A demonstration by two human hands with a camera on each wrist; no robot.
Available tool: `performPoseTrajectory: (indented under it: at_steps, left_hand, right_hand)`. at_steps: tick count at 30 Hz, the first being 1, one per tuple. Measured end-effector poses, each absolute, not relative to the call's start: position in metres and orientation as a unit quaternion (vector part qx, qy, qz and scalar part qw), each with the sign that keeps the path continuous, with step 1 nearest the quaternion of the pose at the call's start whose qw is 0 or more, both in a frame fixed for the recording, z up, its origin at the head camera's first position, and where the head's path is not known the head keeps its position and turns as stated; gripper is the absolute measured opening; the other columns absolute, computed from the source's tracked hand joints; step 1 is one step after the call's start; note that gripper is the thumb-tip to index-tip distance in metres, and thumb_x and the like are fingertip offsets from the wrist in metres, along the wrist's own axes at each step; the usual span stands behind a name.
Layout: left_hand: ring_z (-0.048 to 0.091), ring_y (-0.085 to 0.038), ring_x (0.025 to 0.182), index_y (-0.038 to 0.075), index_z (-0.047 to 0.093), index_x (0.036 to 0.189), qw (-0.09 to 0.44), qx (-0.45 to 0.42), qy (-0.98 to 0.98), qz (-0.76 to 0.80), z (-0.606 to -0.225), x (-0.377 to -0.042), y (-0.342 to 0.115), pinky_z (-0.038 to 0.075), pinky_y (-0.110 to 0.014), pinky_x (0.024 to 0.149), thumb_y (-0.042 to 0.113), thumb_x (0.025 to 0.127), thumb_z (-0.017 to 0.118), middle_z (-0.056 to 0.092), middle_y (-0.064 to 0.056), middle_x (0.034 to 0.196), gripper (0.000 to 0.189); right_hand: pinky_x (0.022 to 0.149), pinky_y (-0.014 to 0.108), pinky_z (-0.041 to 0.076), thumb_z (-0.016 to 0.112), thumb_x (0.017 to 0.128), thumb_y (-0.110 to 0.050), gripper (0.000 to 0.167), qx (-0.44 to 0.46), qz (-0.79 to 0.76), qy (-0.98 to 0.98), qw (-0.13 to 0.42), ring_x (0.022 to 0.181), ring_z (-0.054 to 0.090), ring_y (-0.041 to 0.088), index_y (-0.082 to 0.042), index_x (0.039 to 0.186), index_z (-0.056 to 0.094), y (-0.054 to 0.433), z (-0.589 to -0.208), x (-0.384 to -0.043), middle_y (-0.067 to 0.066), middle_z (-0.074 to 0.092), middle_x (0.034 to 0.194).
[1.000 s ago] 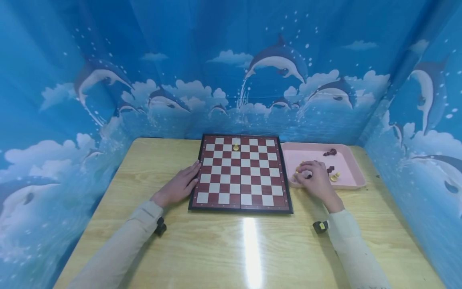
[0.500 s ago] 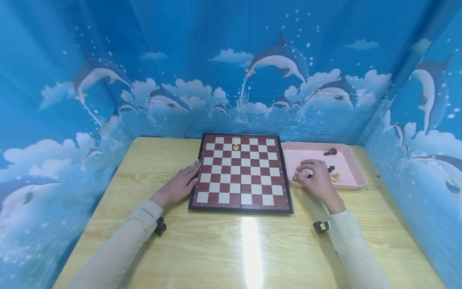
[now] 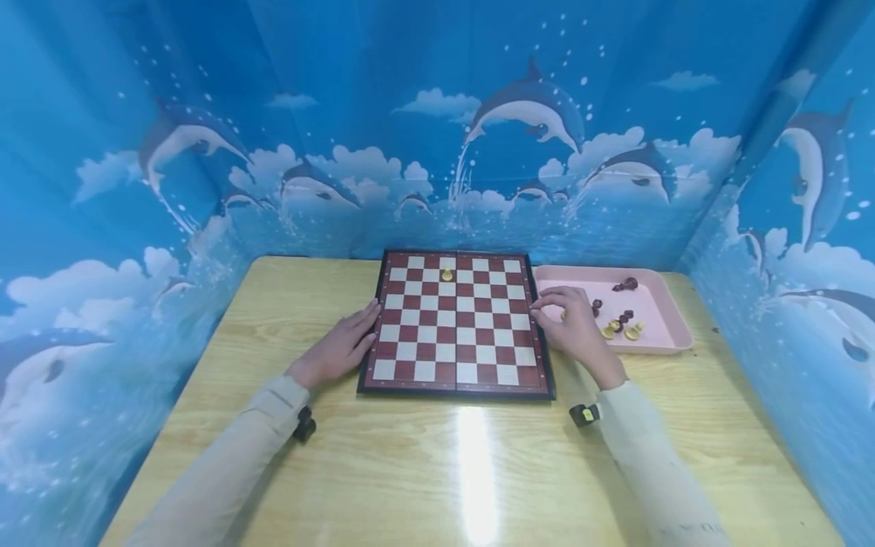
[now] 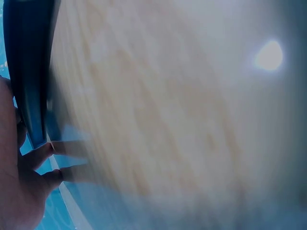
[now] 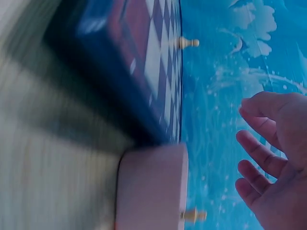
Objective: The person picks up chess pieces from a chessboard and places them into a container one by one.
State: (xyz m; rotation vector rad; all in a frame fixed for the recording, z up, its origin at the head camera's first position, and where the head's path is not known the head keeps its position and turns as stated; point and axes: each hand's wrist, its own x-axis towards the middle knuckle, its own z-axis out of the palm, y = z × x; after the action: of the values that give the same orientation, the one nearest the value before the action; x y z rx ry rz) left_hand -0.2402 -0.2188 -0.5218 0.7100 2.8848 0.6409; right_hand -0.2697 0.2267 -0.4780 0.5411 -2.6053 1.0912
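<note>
A folding chessboard (image 3: pixel 437 327) with red and white squares lies on the table. One yellow chess pawn (image 3: pixel 447 275) stands near its far edge. Against the board's left side rests my left hand (image 3: pixel 336 349), fingers extended along the black edge. My right hand (image 3: pixel 574 327) is over the board's right edge and the tray's near-left side. In the right wrist view its thumb and index fingertips (image 5: pixel 245 106) come together while the other fingers curve loosely. Any small piece between those tips is hidden. The pink tray (image 3: pixel 659 304) holds several yellow and dark chess pieces.
Dark pieces, such as one chess piece (image 3: pixel 625 284) at the back, lie on their sides in the tray. A blue dolphin-print curtain (image 3: pixel 437 152) encloses the wooden table (image 3: pixel 424 471) behind and at the sides. Light glares off the table in front of the board.
My right hand has lifted from among the pieces in the tray and shifted left to the board's right edge, uncovering tray pieces. The left hand stays at the board's left edge.
</note>
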Motion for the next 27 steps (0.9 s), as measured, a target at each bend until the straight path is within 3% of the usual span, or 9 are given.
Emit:
performPoseTrajectory:
  at_steps: [5,12,19,27]
  left_hand:
    - [0.02,-0.036,0.155,0.01,0.015,0.163,0.05,0.235,0.947,0.211,-0.523,-0.243,-0.22,0.02,-0.057,0.126,0.036,0.112,0.033,0.011,-0.009,0.171,0.061]
    - [0.021,-0.035,0.155,0.01,0.016,0.163,0.048,0.235,0.947,0.212,-0.524,-0.243,-0.22,0.022,-0.055,0.125,0.036,0.111,0.035,0.012,-0.009,0.171,0.061]
    - [0.02,-0.035,0.155,0.011,0.016,0.163,0.051,0.233,0.948,0.21,-0.524,-0.243,-0.221,0.022,-0.056,0.125,0.037,0.111,0.034,0.011,-0.008,0.171,0.061]
    - [0.022,-0.036,0.155,0.009,0.017,0.163,0.042,0.245,0.945,0.212,-0.526,-0.244,-0.223,0.022,-0.058,0.124,0.034,0.111,0.036,0.013,-0.009,0.171,0.06]
  right_hand:
    - [0.109,0.059,0.037,0.073,0.093,-0.007,0.011,0.195,0.385,-0.897,0.095,0.118,0.054,0.042,0.002,0.099,0.077,0.205,-0.474,-0.281,0.023,0.068,0.119]
    - [0.103,0.056,0.049,0.068,0.095,-0.008,0.018,0.218,0.392,-0.893,0.016,0.114,0.062,0.037,0.002,0.109,0.075,0.173,-0.472,-0.306,0.019,0.07,0.117]
    - [0.108,0.057,0.047,0.064,0.1,-0.015,0.028,0.201,0.383,-0.899,-0.062,0.128,0.055,0.036,-0.001,0.123,0.07,0.144,-0.466,-0.335,0.019,0.063,0.131]
    - [0.109,0.053,0.048,0.061,0.102,-0.018,0.034,0.184,0.405,-0.889,-0.108,0.134,0.052,0.036,-0.003,0.133,0.064,0.12,-0.469,-0.36,0.016,0.054,0.144]
